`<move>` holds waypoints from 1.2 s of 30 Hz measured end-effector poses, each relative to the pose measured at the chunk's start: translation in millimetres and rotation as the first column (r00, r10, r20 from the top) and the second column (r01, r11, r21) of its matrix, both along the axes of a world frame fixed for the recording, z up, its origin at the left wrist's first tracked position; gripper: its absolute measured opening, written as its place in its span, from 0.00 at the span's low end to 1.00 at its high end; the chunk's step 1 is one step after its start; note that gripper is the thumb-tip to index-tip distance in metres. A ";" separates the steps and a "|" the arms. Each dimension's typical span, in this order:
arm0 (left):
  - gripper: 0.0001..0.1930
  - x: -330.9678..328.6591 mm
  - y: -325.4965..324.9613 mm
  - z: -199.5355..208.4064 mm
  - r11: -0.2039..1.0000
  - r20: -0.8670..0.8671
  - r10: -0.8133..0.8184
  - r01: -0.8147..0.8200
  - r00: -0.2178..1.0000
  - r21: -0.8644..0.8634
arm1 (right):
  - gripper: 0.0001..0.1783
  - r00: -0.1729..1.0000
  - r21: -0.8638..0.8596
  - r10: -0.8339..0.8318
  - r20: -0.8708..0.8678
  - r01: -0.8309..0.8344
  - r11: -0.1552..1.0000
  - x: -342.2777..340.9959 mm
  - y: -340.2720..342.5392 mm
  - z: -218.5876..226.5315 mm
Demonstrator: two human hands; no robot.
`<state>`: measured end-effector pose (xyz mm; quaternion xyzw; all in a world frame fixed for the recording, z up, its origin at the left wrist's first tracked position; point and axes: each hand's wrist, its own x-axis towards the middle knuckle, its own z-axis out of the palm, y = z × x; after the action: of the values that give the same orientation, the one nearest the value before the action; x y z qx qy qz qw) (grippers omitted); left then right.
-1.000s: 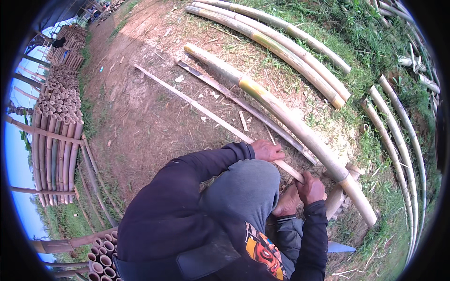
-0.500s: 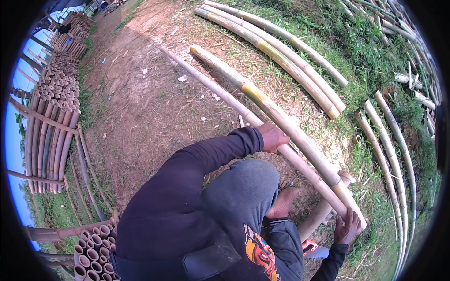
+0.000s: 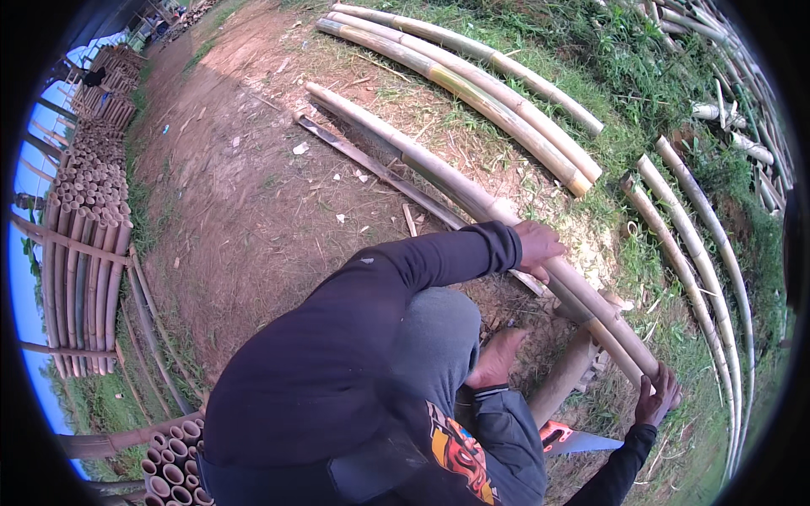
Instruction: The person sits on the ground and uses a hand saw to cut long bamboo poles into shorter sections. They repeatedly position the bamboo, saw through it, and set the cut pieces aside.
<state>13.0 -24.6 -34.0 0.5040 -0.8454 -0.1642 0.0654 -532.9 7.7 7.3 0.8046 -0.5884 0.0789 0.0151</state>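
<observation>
A long pale bamboo pole (image 3: 591, 291) runs from the far left to the near right, lying along the top of another bamboo pole (image 3: 603, 333). Around its middle, my left hand (image 3: 540, 246) is closed on it. My right hand (image 3: 658, 395) has its fingers wrapped at its near end. Both poles cross a thick bamboo piece (image 3: 564, 379) near my bare foot. On the ground just left of them lies a dark split bamboo length (image 3: 384, 174). Below my right hand rests a handsaw (image 3: 582, 440) with an orange handle.
Three bamboo poles (image 3: 506, 101) lie on the grass beyond, and three more (image 3: 688, 223) lie to the right. Cut bamboo is stacked on a rack (image 3: 89, 244) at left, with short tubes (image 3: 175, 460) below. More poles (image 3: 751, 93) are heaped at far right.
The held pole has shifted right, from beside the other pole to on top of it. Both my hands moved right with it. The dark split bamboo and more of the saw now show.
</observation>
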 end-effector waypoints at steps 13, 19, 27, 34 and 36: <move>0.28 -5.4 -14.9 -29.9 1.000 -0.092 -0.018 0.015 0.996 -0.025 | 0.29 0.871 -0.225 -0.405 0.278 0.469 0.854 20.4 70.7 -12.0; 0.29 -4.4 -20.2 -33.9 1.000 -0.057 -0.011 0.012 0.998 0.012 | 0.24 0.748 0.170 -0.596 0.291 0.573 0.802 35.8 227.7 -13.9; 0.29 -5.5 -21.2 -32.9 1.000 0.000 -0.025 0.025 1.000 -0.010 | 0.20 0.620 0.230 -0.662 0.422 0.633 0.739 44.9 246.1 -38.0; 0.29 -1.2 -0.8 -18.6 0.987 0.074 -0.102 0.110 0.992 -0.115 | 0.25 0.679 0.381 -0.667 0.305 0.555 0.739 38.3 242.7 -43.5; 0.32 20.3 25.9 -15.7 0.963 0.093 -0.196 0.210 0.976 -0.171 | 0.24 0.578 0.310 -0.642 0.503 0.573 0.759 25.3 235.0 -49.2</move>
<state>33.4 1.3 -49.7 0.4125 -0.9058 -0.0740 0.0617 -507.6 242.6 -41.9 0.4885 -0.8063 0.2774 -0.1851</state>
